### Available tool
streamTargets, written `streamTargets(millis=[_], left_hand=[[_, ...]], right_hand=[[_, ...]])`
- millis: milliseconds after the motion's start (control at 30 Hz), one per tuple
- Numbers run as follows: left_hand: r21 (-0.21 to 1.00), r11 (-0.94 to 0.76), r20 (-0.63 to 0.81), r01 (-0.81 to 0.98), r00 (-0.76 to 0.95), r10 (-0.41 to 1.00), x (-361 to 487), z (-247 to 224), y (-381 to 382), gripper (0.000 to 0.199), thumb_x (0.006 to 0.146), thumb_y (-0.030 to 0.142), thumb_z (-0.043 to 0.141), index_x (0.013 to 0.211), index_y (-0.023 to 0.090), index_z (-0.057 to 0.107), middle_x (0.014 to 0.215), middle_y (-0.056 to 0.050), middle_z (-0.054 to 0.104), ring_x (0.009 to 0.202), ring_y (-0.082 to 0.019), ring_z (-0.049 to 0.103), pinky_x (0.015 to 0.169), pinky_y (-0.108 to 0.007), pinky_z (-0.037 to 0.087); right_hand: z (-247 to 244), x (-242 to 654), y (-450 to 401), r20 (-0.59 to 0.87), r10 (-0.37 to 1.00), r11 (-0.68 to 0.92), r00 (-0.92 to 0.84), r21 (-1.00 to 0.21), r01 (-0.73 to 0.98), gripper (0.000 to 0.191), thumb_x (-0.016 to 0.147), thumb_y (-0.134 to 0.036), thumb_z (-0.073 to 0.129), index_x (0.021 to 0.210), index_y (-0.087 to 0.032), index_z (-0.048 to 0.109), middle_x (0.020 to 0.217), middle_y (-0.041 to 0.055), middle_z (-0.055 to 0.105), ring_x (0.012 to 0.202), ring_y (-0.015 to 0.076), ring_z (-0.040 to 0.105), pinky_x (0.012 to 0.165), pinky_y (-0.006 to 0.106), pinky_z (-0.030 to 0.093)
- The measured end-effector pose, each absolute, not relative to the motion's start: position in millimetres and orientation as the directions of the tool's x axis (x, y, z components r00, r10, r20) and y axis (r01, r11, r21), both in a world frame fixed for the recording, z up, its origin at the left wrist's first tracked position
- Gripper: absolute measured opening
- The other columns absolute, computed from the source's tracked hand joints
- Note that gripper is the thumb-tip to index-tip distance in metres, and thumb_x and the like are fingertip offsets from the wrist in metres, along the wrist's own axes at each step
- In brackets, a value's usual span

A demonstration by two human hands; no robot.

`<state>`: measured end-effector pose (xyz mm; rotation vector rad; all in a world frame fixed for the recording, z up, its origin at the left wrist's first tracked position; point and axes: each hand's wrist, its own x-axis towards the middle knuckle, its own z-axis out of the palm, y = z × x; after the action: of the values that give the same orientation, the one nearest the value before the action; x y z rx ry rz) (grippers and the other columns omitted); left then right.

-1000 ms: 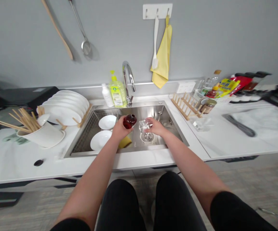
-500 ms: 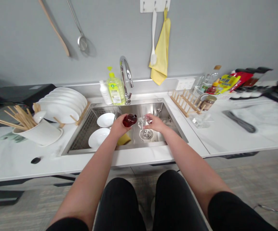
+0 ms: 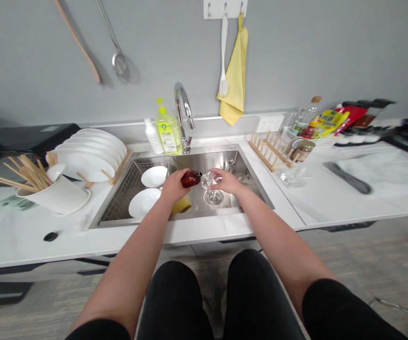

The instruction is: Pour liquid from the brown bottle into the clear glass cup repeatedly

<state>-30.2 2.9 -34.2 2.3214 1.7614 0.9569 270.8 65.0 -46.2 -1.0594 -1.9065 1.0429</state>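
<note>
Over the sink (image 3: 204, 204), my left hand (image 3: 174, 185) is closed around a dark red bottle (image 3: 190, 178). The bottle lies tilted on its side, its open mouth pointing right. Fingers of my right hand (image 3: 227, 181) grip a small clear glass (image 3: 209, 179) just right of that mouth. Bottle mouth and glass rim are close together; I cannot tell whether they touch. Below the glass, the drain (image 3: 213, 197) shows at the sink bottom. A yellow sponge or cloth (image 3: 181, 205) lies in the sink beneath my left hand, partly hidden.
White bowls (image 3: 144, 203) sit in the sink's left side by a wire rack (image 3: 115, 198). Behind stand the faucet (image 3: 181, 113) and a dish soap bottle (image 3: 168, 132). Plates (image 3: 87, 158) and a chopstick holder (image 3: 57, 196) are at left; a wooden rack (image 3: 272, 151) is at right.
The view has shifted slightly. The red bottle tips a little further to the right, its mouth nearer the glass. Both hands keep their hold.
</note>
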Motion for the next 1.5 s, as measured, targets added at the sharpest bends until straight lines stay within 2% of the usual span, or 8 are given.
streamTargets(millis=[267,667,833,1267,1500], left_hand=[[0.35,-0.317,0.405,0.882,0.163,0.9,-26.9,-29.7,0.4,0.087,0.073,0.018,0.086,0.157,0.025,0.065,0.151,-0.01,0.075,0.137,-0.036,0.071,0.121,-0.048,0.057],[0.307,-0.307,0.42,0.901,0.161,0.893,-22.8,-27.5,-2.4,0.079,0.08,0.015,0.078,0.158,0.023,0.067,0.148,-0.011,0.074,0.134,-0.034,0.07,0.122,-0.046,0.055],[0.27,-0.287,0.421,0.919,0.156,0.894,-21.2,-26.6,-3.5,0.075,0.084,0.016,0.076,0.158,0.024,0.067,0.148,-0.011,0.074,0.136,-0.035,0.069,0.123,-0.048,0.054],[0.224,-0.208,0.372,0.952,0.114,0.921,-14.6,-17.3,-12.1,0.079,0.086,0.011,0.069,0.161,0.03,0.065,0.156,-0.008,0.07,0.145,-0.035,0.064,0.118,-0.05,0.054],[0.213,-0.219,0.391,0.952,0.122,0.912,-13.0,-15.9,-13.6,0.08,0.083,0.008,0.067,0.16,0.031,0.066,0.156,-0.01,0.071,0.144,-0.038,0.064,0.117,-0.056,0.053]], right_hand=[[-44.0,272.4,63.7,0.192,0.872,0.378,-0.451,-0.849,0.37,0.09,0.069,-0.036,0.106,0.151,-0.021,0.072,0.124,0.0087,0.082,0.109,0.0245,0.077,0.103,0.038,0.062],[-41.5,272.1,61.8,0.179,0.863,0.405,-0.472,-0.803,0.436,0.087,0.072,-0.033,0.105,0.151,-0.019,0.071,0.125,0.0097,0.083,0.113,0.0265,0.078,0.106,0.039,0.06],[-38.6,272.4,59.8,0.171,0.864,0.407,-0.473,-0.79,0.459,0.086,0.071,-0.032,0.106,0.149,-0.02,0.072,0.126,0.0098,0.084,0.113,0.0266,0.079,0.105,0.038,0.061],[-41.7,271.3,60.1,0.18,0.859,0.422,-0.478,-0.778,0.465,0.082,0.069,-0.034,0.108,0.143,-0.02,0.074,0.123,0.0095,0.084,0.111,0.0267,0.08,0.103,0.037,0.061],[-46.6,272.5,62.9,0.184,0.846,0.441,-0.5,-0.767,0.466,0.078,0.069,-0.04,0.107,0.138,-0.023,0.074,0.119,0.0072,0.084,0.106,0.0264,0.08,0.099,0.038,0.062]])
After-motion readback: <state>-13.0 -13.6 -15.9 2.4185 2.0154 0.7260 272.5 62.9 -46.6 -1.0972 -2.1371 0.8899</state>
